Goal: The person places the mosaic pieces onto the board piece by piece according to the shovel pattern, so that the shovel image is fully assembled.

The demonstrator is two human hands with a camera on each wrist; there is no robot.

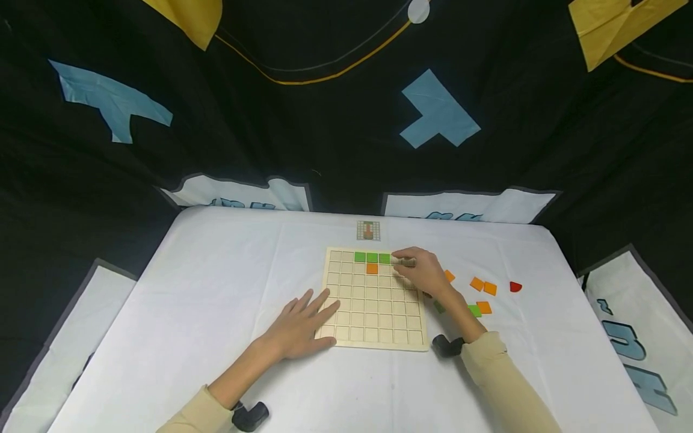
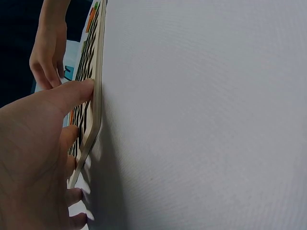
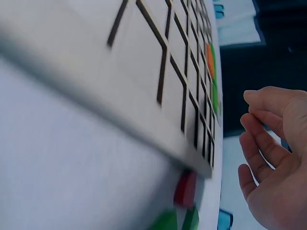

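A pale wooden grid board (image 1: pixel 352 334) lies on the table. Three green tiles (image 1: pixel 372 257) sit side by side in its far row, with one orange tile (image 1: pixel 372 269) below the middle one. My left hand (image 1: pixel 300 328) rests with spread fingers on the board's left side; in the left wrist view its thumb (image 2: pixel 76 93) touches the board's edge. Over the far right corner is my right hand (image 1: pixel 425 270), thumb and forefinger apart beside the last green tile. In the right wrist view its loosely bent fingers (image 3: pixel 264 143) show no piece between them.
Right of the board lie loose orange tiles (image 1: pixel 483 287), green tiles (image 1: pixel 474 310) and a red rounded piece (image 1: pixel 515 287). A small pattern card (image 1: pixel 368 230) lies beyond the board on the white table (image 1: pixel 216 288). A dark curtain (image 1: pixel 325 132) hangs behind.
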